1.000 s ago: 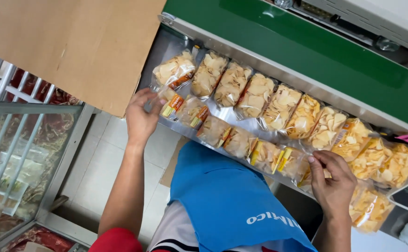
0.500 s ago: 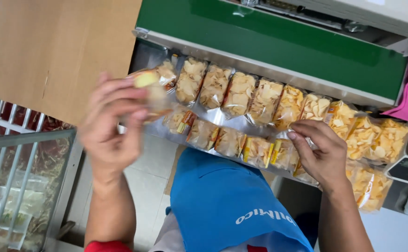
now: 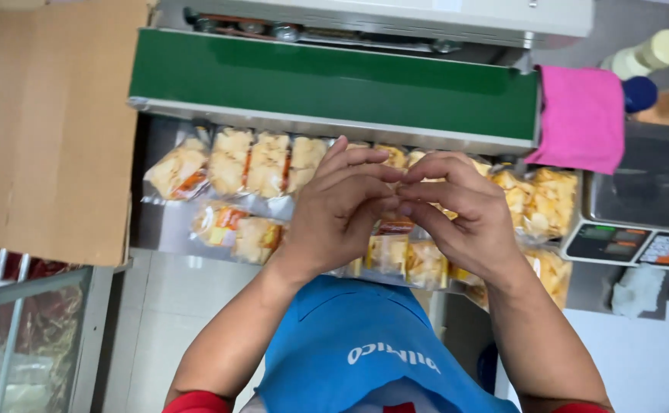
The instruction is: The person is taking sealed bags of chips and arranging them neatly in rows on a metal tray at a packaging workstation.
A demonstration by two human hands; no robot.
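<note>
Snack packets (image 3: pixel 231 160) beneath both hands' touching fingers (image 3: pixel 395 187)

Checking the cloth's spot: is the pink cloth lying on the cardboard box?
No, the pink cloth hangs at the green machine's right end, far from the cardboard box.

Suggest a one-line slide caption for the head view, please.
Left hand and right hand meet above rows of clear snack packets beside a green sealing machine.

Bright, even overhead light; soft shadows only. Mild glare on clear snack packets (image 3: pixel 231 160). Sharp at centre, slightly stretched towards edges; hands faintly soft.
</note>
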